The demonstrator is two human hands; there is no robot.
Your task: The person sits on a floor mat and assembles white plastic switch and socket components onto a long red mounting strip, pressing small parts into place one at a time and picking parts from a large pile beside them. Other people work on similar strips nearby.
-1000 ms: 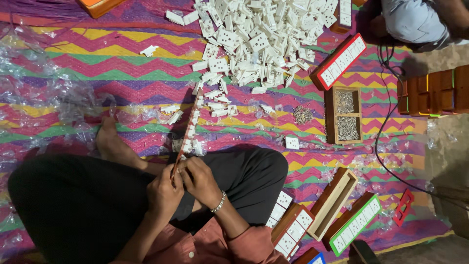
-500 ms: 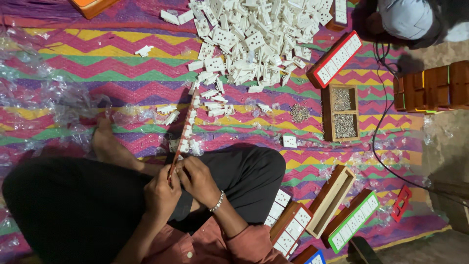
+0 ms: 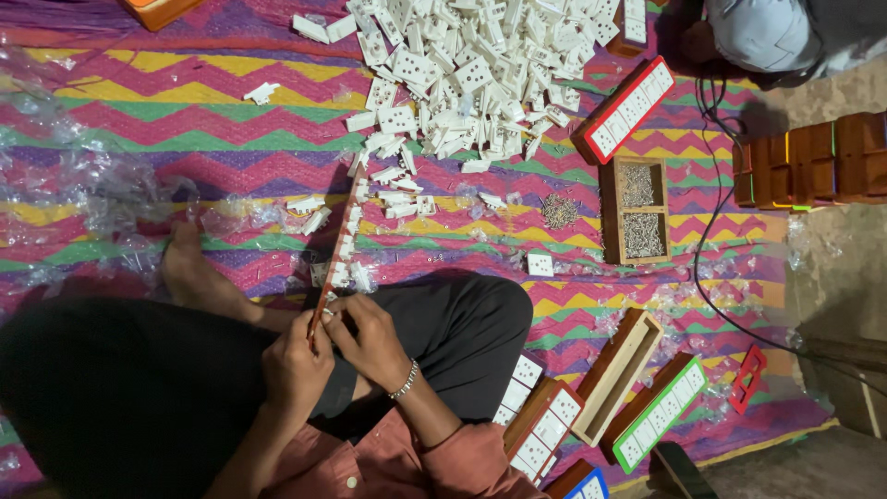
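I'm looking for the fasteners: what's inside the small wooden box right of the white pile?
The wooden box has two compartments, both holding small grey metal pieces, probably screws. What lies beneath them is covered.

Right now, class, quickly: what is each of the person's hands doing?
Left hand: closed, holding the near end of the long red strip.
Right hand: fingers curled at the same end of the strip; a firm grip cannot be told.

Floor: woven mat [image 3: 185, 120], zigzag bands of pink, yellow, green, purple; crumpled clear plastic wrap [image 3: 102, 189] scattered at left. Bare concrete floor [image 3: 832, 277] along right edge, black cable [image 3: 716, 231] trailing across it. Light dim, warm, brightest over the mat's upper part
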